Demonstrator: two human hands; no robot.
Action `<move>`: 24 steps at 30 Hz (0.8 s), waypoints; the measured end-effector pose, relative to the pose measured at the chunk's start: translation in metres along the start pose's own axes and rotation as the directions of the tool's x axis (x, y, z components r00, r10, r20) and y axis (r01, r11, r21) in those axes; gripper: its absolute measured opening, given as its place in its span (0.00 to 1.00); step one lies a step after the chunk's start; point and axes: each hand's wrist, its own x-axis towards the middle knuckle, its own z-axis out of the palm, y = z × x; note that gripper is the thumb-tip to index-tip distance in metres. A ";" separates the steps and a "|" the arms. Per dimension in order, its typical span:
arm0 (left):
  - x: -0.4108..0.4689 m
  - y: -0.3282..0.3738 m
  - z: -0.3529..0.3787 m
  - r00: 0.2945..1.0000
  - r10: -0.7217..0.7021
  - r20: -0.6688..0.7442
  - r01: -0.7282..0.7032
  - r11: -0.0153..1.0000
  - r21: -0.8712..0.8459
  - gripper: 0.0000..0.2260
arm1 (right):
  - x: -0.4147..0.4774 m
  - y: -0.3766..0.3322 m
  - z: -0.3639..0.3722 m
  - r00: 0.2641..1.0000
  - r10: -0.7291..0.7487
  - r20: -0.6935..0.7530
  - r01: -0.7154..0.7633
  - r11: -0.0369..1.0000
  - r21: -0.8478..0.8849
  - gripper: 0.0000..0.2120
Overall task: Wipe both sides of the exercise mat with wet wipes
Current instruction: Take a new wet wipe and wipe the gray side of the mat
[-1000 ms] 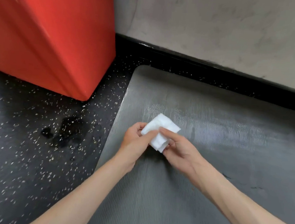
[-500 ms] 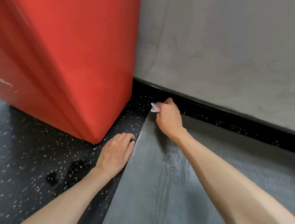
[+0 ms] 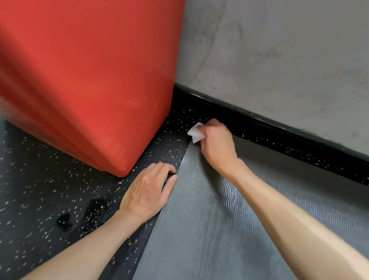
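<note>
- Since a second ago, both hands have left the middle of the exercise mat (image 3: 226, 242). The right hand (image 3: 217, 147) has carried the wet wipe (image 3: 195, 133) off to the far left corner, and the left hand (image 3: 147, 192) has let go of it and come down at the mat's left edge. Little differs from half a second ago.
- Head view: the right hand's fingers are curled round the bunched white wipe, and a corner of it sticks out to the left past the knuckles. The hand sits at the mat's far left corner, close to the black skirting (image 3: 289, 137).
- The left hand lies palm down on the speckled dark floor (image 3: 30, 205), its fingers loosely bent and holding nothing, its thumb side against the mat's left edge.
- The grey ribbed mat lies flat on the floor, running from that far corner to the near right, along the grey wall (image 3: 295, 60).
- A red padded block (image 3: 84, 76) stands on the floor left of the mat, just beyond the left hand.
- Dark patches (image 3: 95, 208) mark the floor left of the left wrist.
</note>
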 end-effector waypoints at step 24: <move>0.000 0.002 -0.002 0.999 -0.041 0.033 0.041 0.999 -0.013 0.07 | -0.013 -0.012 -0.001 0.993 -0.107 0.058 0.110 0.993 -0.042 0.04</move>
